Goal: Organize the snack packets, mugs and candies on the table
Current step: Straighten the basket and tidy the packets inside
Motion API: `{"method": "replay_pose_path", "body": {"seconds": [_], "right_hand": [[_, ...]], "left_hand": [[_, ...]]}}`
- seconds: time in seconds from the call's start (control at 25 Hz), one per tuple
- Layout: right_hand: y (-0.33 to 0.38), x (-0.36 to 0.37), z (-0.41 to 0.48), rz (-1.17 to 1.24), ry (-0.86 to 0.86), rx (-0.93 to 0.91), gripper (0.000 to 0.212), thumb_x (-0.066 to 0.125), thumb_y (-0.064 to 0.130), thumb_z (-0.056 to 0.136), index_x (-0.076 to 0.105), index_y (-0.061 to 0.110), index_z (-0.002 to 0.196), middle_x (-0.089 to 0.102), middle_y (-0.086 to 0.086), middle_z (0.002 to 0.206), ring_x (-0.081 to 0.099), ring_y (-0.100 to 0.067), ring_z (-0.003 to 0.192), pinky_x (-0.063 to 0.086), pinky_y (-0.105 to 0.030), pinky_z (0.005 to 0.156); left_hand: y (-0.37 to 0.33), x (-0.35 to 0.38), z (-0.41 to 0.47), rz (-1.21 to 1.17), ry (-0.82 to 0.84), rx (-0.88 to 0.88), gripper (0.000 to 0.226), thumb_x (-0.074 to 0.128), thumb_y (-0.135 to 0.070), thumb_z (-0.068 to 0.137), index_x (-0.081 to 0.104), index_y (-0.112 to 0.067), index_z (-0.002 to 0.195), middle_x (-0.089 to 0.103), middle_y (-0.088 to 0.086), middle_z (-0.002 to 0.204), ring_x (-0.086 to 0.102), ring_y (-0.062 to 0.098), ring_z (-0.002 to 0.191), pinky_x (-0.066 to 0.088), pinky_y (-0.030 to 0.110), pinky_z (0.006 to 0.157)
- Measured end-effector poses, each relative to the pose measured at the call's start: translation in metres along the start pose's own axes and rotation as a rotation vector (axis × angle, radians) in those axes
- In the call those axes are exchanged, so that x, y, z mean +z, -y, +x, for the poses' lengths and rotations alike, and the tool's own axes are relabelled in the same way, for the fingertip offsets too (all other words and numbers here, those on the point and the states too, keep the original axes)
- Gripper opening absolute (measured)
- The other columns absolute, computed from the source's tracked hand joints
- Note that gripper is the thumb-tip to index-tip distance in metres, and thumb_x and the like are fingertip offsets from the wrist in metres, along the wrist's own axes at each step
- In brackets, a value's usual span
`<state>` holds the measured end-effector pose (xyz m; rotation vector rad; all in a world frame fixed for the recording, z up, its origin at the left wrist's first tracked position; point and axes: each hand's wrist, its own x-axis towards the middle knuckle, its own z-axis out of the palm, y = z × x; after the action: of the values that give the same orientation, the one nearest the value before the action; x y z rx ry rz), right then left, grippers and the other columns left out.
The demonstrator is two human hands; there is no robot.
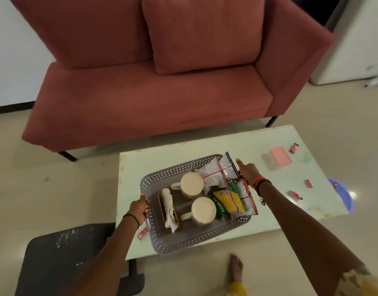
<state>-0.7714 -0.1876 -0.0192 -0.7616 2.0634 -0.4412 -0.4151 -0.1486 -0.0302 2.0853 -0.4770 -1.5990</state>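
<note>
Basket (190, 240) on table (269, 142), gripped at opposite rims: left hand (139, 208) closed, right hand (248, 171) closed, thumb out. Loaded: mugs (192, 184), snack packets (228, 201). Remaining: candies (295, 195) scattered loose, one (142, 233) beside basket.

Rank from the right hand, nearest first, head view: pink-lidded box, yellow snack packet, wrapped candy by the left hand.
From the right hand:
1. Yellow snack packet, in the basket just below the hand.
2. Pink-lidded box, on the table to its right.
3. Wrapped candy, far side of the basket, near the left hand.
</note>
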Motion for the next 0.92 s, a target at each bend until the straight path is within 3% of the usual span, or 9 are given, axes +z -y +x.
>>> {"method": "replay_pose_path", "body": {"seconds": [0.08,0.24,0.32,0.48,0.64,0.8,0.92], "right_hand": [[-0.014,-0.026,0.007,0.029,-0.001,0.036,0.054,0.041,0.050,0.096,0.057,-0.001,0.098,0.055,-0.015,0.092,0.051,-0.023,0.072,0.039,-0.030,0.067],[-0.045,-0.082,0.037,0.086,-0.031,0.070,0.058,0.041,0.046,0.097,0.055,-0.007,0.116,0.056,-0.015,0.097,0.053,-0.026,0.089,0.047,-0.035,0.086],[-0.060,-0.105,0.058,0.104,-0.049,0.078,0.057,0.041,0.044,0.098,0.053,-0.007,0.120,0.055,-0.015,0.097,0.052,-0.026,0.087,0.048,-0.032,0.074],[-0.081,-0.135,0.105,0.134,-0.048,0.098,0.056,0.041,0.042,0.099,0.054,-0.010,0.117,0.055,-0.015,0.094,0.051,-0.025,0.078,0.035,-0.024,0.053],[-0.093,-0.141,0.151,0.114,-0.067,0.114,0.059,0.038,0.042,0.100,0.054,-0.011,0.117,0.054,-0.016,0.095,0.050,-0.025,0.084,0.033,-0.022,0.051],[-0.096,-0.128,0.194,0.122,-0.094,0.097,0.051,0.038,0.042,0.100,0.054,-0.006,0.106,0.051,-0.017,0.094,0.048,-0.025,0.086,0.037,-0.026,0.068],[-0.095,-0.116,0.222,0.126,-0.109,0.092,0.045,0.038,0.045,0.099,0.048,0.001,0.097,0.051,-0.014,0.085,0.047,-0.022,0.077,0.034,-0.026,0.062]], "left_hand": [[-0.007,0.029,-0.005,0.004,0.013,-0.006,0.046,0.037,-0.035,0.099,0.039,-0.011,0.060,0.028,0.003,0.057,0.023,0.013,0.051,0.024,0.025,0.048],[-0.018,0.104,-0.016,0.023,0.027,-0.021,0.044,0.041,-0.034,0.098,0.036,-0.011,0.060,0.029,0.004,0.057,0.025,0.014,0.051,0.026,0.026,0.050],[-0.021,0.141,-0.015,0.015,0.049,-0.033,0.045,0.042,-0.033,0.097,0.037,-0.011,0.059,0.030,0.004,0.054,0.026,0.015,0.051,0.027,0.026,0.051],[-0.029,0.198,0.006,0.014,0.070,-0.034,0.046,0.044,-0.033,0.097,0.038,-0.011,0.057,0.032,0.005,0.055,0.027,0.015,0.051,0.028,0.026,0.051],[-0.029,0.239,0.038,0.025,0.056,-0.049,0.045,0.046,-0.033,0.096,0.038,-0.010,0.058,0.032,0.005,0.056,0.028,0.015,0.050,0.029,0.026,0.050],[-0.027,0.264,0.077,0.032,0.037,-0.060,0.043,0.045,-0.033,0.096,0.039,-0.010,0.060,0.032,0.005,0.057,0.028,0.015,0.050,0.029,0.026,0.049],[-0.030,0.275,0.103,0.036,0.037,-0.053,0.044,0.044,-0.033,0.097,0.038,-0.012,0.059,0.030,0.005,0.057,0.027,0.015,0.051,0.028,0.025,0.050]]}}
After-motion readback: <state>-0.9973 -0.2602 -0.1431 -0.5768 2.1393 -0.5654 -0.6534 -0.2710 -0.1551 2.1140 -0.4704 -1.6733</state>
